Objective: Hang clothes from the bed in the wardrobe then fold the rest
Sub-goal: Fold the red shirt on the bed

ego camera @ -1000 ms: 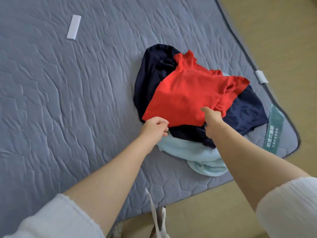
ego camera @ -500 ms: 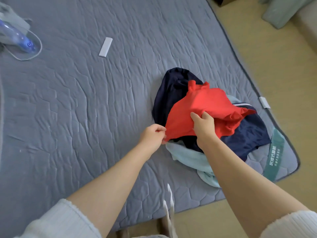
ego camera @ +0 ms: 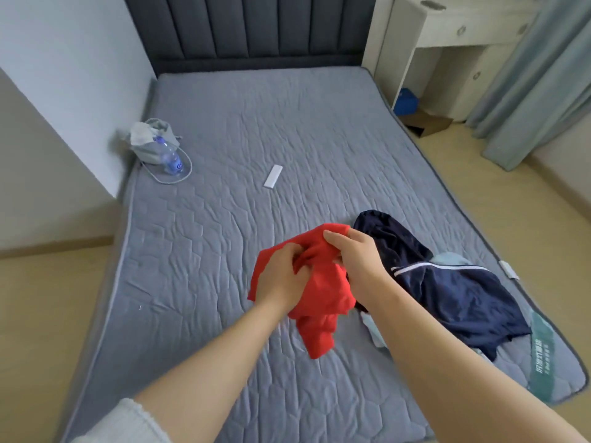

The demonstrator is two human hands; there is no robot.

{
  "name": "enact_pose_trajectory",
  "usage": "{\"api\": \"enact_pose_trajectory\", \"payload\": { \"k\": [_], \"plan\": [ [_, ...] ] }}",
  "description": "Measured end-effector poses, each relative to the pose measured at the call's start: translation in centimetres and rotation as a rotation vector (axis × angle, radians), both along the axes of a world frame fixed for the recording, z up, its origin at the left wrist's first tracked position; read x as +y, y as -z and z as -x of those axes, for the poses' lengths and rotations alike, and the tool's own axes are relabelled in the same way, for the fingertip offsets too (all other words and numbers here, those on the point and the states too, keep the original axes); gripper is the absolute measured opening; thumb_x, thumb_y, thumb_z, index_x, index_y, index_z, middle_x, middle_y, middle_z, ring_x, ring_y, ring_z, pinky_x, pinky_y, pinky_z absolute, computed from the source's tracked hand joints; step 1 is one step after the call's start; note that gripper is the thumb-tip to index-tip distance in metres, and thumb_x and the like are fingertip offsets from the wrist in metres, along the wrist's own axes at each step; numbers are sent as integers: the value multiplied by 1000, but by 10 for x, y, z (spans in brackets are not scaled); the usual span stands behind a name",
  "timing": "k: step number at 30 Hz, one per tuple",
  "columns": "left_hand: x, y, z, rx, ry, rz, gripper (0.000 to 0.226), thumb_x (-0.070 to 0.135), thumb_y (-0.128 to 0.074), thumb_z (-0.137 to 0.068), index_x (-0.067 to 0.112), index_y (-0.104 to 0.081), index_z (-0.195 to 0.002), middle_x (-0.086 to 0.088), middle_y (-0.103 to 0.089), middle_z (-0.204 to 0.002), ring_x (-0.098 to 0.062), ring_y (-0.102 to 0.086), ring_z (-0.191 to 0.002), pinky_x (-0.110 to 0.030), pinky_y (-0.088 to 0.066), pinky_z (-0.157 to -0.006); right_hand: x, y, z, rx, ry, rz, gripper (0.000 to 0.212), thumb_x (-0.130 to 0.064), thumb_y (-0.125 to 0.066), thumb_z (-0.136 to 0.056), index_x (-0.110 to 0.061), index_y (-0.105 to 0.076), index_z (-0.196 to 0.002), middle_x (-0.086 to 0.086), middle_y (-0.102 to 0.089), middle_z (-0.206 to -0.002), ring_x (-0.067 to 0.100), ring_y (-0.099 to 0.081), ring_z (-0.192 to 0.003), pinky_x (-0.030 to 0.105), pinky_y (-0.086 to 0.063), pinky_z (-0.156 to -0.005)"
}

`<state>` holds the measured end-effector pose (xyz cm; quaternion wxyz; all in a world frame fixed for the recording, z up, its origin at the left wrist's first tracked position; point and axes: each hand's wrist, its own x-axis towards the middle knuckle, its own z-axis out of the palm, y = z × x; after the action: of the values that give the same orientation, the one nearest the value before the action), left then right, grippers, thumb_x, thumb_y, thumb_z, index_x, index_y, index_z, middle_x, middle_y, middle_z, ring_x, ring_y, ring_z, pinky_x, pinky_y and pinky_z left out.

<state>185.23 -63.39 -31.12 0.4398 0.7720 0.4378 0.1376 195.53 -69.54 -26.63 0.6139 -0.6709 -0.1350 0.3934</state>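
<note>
**Red garment [ego camera: 323,292] gripped by both hands**

The left hand [ego camera: 281,279] and right hand [ego camera: 355,254] curl into its bunched cloth, holding it above the bed [ego camera: 256,123]. At its three o'clock, a navy garment [ego camera: 447,292] lies on the bed.

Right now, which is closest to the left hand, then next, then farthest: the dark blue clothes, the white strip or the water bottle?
1. Dark blue clothes, just right of the left hand, beyond the red shirt it grips.
2. White strip, farther up the middle of the bed.
3. Water bottle, farthest, at the bed's left edge.
</note>
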Motion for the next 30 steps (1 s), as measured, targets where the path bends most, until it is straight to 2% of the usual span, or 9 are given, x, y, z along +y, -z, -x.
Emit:
{"api": "enact_pose_trajectory", "payload": {
  "k": [4, 8, 11, 14, 18, 20, 23, 26, 30],
  "plan": [
    [19, -38, 38, -1, -119, -55, 21, 19, -54, -90, 13, -64, -108, -9, -68, -101, -25, -61, -97, -24, -32, -66, 11, -25, 34, 79, -57, -93, 23, -8, -51, -92, -16, -62, -73, -5, -65, -57, 7, -59, -54, 17, -45, -55],
    [39, -81, 54, -282, -399, 144, 23, 25, -53, -93, 7, -67, -90, -18, -64, -89, -20, -54, -79, -27, -38, -69, 18, -42, 55, 87, -274, -105, 11, -13, -57, -88, -23, -61, -89, -3, -64, -75, 7, -56, -62, 20, -42, -61],
    [59, -106, 64, -435, -608, 375, 33, 30, -54, -93, 3, -64, -110, -11, -63, -100, -22, -59, -90, -30, -47, -81, 21, -51, 65, 117, -444, -80, 22, -23, -59, -89, -20, -60, -110, 1, -68, -96, 11, -64, -77, 25, -50, -66],
    [76, -127, 77, -581, -716, 667, 44, 32, -55, -93, 3, -55, -126, -14, -60, -122, -27, -60, -107, -40, -47, -95, 24, -62, 71, 175, -508, -161, 11, -20, -56, -89, -18, -65, -95, -1, -68, -77, 13, -62, -68, 29, -48, -66],
    [78, -146, 87, -625, -687, 772, 29, 19, -50, -94, 3, -57, -116, -17, -64, -95, -26, -61, -79, -29, -53, -60, 28, -86, 74, 251, -579, -400, 25, -21, -65, -78, -17, -63, -103, -1, -71, -78, 10, -67, -69, 22, -53, -62],
    [73, -153, 90, -663, -651, 806, 18, 12, -47, -94, 0, -60, -94, -15, -62, -69, -23, -59, -60, -29, -51, -50, 30, -98, 75, 230, -619, -411, 35, -9, -68, -76, -20, -60, -109, 0, -70, -75, 10, -67, -64, 21, -54, -58],
    [60, -167, 91, -663, -613, 829, 19, 14, -47, -94, 2, -57, -83, -14, -60, -63, -23, -58, -51, -25, -47, -38, 35, -106, 79, 107, -559, -363, 27, 8, -57, -84, -4, -62, -108, 4, -68, -68, 9, -64, -55, 19, -53, -55],
    [41, -179, 90, -655, -465, 754, 17, 21, -52, -93, 5, -59, -93, -8, -61, -58, -16, -58, -46, -21, -49, -45, 39, -109, 81, 18, -419, -301, 10, 4, -58, -87, -2, -66, -89, 6, -67, -67, 8, -62, -53, 19, -53, -56],
    [27, -177, 92, -487, -112, 557, 14, 19, -61, -88, 16, -58, -102, 3, -66, -75, -6, -62, -63, -18, -49, -59, 49, -120, 74, -64, -288, -265, 16, -5, -61, -87, -13, -64, -74, 4, -63, -67, 15, -59, -61, 29, -50, -63]
  ]
}}
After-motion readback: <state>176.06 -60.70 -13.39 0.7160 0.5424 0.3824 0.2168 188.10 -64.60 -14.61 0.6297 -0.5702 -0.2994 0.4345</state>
